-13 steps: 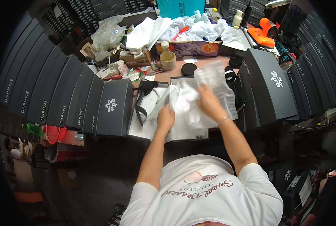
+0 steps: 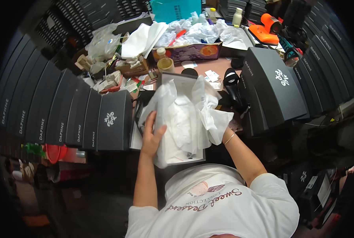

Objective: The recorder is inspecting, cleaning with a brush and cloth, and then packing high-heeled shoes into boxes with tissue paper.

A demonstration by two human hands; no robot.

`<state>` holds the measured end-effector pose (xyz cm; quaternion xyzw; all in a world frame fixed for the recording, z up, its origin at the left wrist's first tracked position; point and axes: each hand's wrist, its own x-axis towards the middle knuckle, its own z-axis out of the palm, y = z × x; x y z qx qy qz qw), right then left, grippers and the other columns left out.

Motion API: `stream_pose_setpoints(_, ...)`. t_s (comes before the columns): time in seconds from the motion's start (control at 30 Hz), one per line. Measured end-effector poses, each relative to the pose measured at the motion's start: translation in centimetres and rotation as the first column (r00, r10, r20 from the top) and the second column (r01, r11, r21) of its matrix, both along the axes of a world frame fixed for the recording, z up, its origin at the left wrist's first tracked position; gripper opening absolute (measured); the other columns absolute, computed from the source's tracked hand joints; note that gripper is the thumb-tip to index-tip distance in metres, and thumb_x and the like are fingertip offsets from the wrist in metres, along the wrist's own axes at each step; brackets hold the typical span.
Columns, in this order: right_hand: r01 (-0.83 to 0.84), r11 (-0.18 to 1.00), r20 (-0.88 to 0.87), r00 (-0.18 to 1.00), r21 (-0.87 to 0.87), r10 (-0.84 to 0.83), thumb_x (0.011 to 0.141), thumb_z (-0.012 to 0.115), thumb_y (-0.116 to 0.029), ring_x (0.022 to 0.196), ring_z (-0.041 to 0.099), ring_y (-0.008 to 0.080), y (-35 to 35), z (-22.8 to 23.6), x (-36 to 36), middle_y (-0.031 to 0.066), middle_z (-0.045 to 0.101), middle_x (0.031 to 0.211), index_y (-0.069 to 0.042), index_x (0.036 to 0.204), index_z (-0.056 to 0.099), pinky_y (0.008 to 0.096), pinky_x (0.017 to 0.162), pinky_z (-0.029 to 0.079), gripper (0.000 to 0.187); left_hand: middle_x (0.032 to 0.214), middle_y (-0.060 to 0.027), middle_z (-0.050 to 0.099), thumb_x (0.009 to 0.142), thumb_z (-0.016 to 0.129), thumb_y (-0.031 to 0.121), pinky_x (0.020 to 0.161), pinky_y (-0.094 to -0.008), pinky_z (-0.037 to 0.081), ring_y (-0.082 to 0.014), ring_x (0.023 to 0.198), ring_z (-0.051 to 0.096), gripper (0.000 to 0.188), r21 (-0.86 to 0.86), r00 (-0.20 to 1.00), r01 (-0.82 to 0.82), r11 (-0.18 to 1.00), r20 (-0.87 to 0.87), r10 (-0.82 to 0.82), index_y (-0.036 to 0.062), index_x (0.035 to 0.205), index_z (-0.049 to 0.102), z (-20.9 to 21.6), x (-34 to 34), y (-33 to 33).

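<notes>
An open shoe box (image 2: 175,77) lined with white, translucent tissue paper (image 2: 181,123) sits in front of me. My left hand (image 2: 151,137) grips its left side over the paper, thumb and fingers apart across the edge. On the box's right side is my right hand (image 2: 227,135); a raised flap of tissue paper hides its fingers. Crumpled white paper fills the middle of the box. A black strappy sandal (image 2: 233,89) lies right of the box. Left of it, something black shows partly behind the paper, next to a tray-like part that is mostly covered.
Dark shoe boxes stand in rows at left (image 2: 114,121) and right (image 2: 278,87). Behind are a purple carton (image 2: 195,52) heaped with crumpled paper, a bottle in a tape roll (image 2: 165,63), an orange tape dispenser (image 2: 264,35) and a teal bag (image 2: 176,11).
My right hand has gone from over the paper to the box's right side, my left hand to its left side. The box has come nearer me, and tissue flaps now stand up.
</notes>
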<state>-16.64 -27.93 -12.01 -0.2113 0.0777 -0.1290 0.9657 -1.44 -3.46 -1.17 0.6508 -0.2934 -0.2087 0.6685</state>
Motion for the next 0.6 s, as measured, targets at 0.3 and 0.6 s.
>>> stream_pose_setpoints(0.3,-0.067,0.969,-0.261,0.965,-0.238,0.002,0.097,0.052,-0.033,0.093,0.062,0.0155,-6.5,-4.5,-1.6,0.0015,0.065,0.105,-0.010,0.117,0.058,0.0288,0.079,0.051,0.031,0.138,-0.0210,0.043,0.094,0.052,0.034,0.107,-0.0378,0.030,-0.0297,0.128,0.042,0.058,0.218,0.999,-0.029,0.975,0.018,0.026,-0.0039,0.137,0.038,-11.5,1.6,-7.2)
stream_pose_setpoints(0.6,0.171,0.080,0.085,0.779,-0.982,-0.621,0.087,0.058,-0.010,0.093,0.062,0.0284,1.7,9.4,0.7,0.0194,0.063,0.105,0.002,0.114,0.057,0.0338,0.082,0.047,0.029,0.128,-0.0181,0.054,0.091,0.062,0.022,0.093,-0.0380,0.046,-0.0258,0.113,0.055,0.053,0.224,0.979,0.119,0.967,0.134,-0.152,-0.0032,0.134,0.046,2.9,-5.9,-5.5)
